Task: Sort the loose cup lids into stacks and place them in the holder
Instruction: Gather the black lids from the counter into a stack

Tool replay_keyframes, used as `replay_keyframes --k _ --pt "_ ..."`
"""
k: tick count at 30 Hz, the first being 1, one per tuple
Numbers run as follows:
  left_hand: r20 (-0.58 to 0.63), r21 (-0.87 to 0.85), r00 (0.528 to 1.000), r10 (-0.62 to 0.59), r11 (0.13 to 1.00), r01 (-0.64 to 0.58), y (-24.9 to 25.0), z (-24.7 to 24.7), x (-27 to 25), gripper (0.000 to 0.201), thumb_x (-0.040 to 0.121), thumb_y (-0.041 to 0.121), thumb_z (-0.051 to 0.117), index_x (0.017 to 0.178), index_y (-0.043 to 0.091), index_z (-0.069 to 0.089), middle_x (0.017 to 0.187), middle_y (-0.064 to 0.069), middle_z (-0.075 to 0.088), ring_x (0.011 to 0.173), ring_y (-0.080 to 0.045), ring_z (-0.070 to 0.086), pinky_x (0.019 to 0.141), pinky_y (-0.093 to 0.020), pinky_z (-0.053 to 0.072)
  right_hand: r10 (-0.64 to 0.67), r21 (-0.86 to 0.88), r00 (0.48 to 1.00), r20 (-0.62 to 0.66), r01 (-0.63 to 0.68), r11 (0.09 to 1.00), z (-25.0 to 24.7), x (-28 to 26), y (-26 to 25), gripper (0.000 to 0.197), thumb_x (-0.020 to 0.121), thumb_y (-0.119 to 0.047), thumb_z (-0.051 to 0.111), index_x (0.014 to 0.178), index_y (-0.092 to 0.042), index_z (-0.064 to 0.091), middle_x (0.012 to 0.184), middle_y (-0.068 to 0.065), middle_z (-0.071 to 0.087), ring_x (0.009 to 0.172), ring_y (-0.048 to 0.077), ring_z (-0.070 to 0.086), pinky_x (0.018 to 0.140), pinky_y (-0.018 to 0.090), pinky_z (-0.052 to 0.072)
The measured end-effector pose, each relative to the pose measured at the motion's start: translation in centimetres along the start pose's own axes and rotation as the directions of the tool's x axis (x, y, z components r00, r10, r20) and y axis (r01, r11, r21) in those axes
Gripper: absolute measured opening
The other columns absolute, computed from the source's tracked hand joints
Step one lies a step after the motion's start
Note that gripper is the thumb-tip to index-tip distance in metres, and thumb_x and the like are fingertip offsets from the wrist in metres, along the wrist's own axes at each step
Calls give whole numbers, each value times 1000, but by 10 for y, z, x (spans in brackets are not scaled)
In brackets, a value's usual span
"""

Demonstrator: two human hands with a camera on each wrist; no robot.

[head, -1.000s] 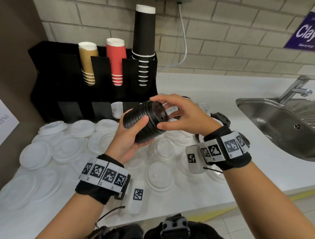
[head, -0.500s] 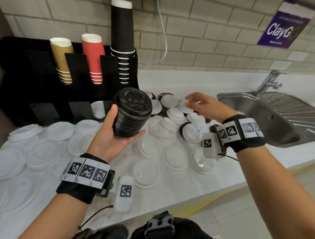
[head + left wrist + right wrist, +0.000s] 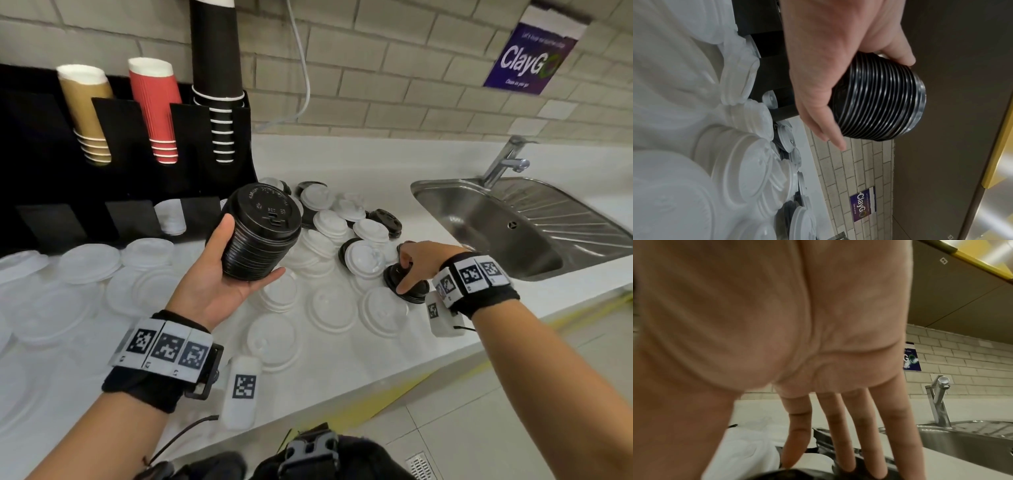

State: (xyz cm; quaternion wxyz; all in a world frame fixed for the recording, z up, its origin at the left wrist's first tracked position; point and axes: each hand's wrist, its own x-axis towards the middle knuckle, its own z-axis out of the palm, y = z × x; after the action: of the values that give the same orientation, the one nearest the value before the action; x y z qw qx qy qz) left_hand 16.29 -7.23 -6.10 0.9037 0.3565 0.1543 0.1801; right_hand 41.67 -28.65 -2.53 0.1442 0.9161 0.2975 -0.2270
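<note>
**Lid sorting at the white counter: black stack in hand, one black lid under the fingers**

Left hand (image 3: 219,277): palm up above the counter (image 3: 342,370), thumb and fingers curled round a stack of black lids (image 3: 262,233), tilted, top lid facing the camera. In the left wrist view the stack's ribbed rims show against the palm (image 3: 838,65).

Right hand (image 3: 416,262): palm down, fingers reaching downward onto a single black lid (image 3: 406,282) lying near the counter's front edge, on the sink side; thumb and fingertips pinch its raised centre. The right wrist view shows fingers (image 3: 838,426) extended down to a dark lid, blurred.

Loose lids: white and clear lids (image 3: 334,310) spread over the counter from its left edge to just beside the right hand; small white and black lids (image 3: 342,219) heaped between the two hands, toward the back.

Holder (image 3: 51,178): black, at the counter's back left corner, carrying brown (image 3: 87,109), red (image 3: 156,106) and black cups (image 3: 215,68); a white lid stack (image 3: 170,216) in a lower slot.

Room: steel sink (image 3: 496,226) with tap (image 3: 507,161) at the right end; pale brick wall, purple ClayGo sign (image 3: 529,63).
</note>
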Motion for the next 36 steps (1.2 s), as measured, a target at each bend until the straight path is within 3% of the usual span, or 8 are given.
replay_keyframes --k 8,12,16,19,22,26,31,36 --pt "-16 6 1000 -16 1000 16 0 -1 -5 69 77 51 57 138 20 51 126 -11 66 112 -28 65 79 -45 59 -30 96 999 -43 34 995 2 -9 3 49 82 -45 69 111 -25 35 103 1 55 84 19 53 70 29 39" --pt "-27 11 1000 -17 1000 17 0 2 -6 69 77 50 58 139 20 50 128 -11 64 113 -27 65 80 -45 59 -200 280 956 -212 256 925 -26 -30 -19 52 79 -39 73 112 -34 34 104 3 58 83 19 59 73 32 49" --pt "-22 25 1000 -17 1000 17 -3 4 -7 69 78 47 59 141 21 48 132 -11 61 115 -27 64 80 -44 59 -389 555 768 -508 638 533 -42 -61 -62 50 81 -27 76 120 -34 45 116 5 58 92 21 64 83 27 52" --pt "-17 59 1000 4 998 -3 -4 3 -8 67 79 48 60 141 24 47 134 -10 61 117 -27 63 81 -44 58 -424 552 629 -651 776 305 -40 -81 -93 51 79 -27 77 121 -38 50 117 -3 58 101 15 63 84 30 55" --pt "-27 97 999 31 995 -28 -3 1 -11 68 79 49 62 140 25 48 133 -8 61 116 -26 63 80 -42 58 -464 447 552 -693 834 323 -34 -92 -114 55 74 -31 80 119 -43 51 117 -9 56 101 6 60 79 32 57" --pt "-49 146 997 52 988 -45 -3 2 -14 77 70 48 75 139 26 48 132 -6 62 115 -27 64 77 -44 57 -496 350 517 -697 850 395 -31 -93 -127 56 75 -30 80 124 -39 53 119 -6 55 104 5 57 78 33 57" --pt "-34 227 997 66 972 -57 -1 3 -19 69 74 40 69 137 26 47 132 -7 60 114 -28 64 74 -42 58 -572 317 481 -665 875 367 -41 -93 -130 54 78 -16 78 125 -31 55 112 -27 54 101 -9 52 77 11 49" --pt "-29 212 998 55 976 -48 0 3 -21 68 73 40 68 137 27 49 130 -6 62 114 -27 64 73 -41 58 -605 335 488 -629 873 355 -46 -91 -133 52 79 -12 76 126 -24 57 111 -25 55 98 -13 53 76 6 44"
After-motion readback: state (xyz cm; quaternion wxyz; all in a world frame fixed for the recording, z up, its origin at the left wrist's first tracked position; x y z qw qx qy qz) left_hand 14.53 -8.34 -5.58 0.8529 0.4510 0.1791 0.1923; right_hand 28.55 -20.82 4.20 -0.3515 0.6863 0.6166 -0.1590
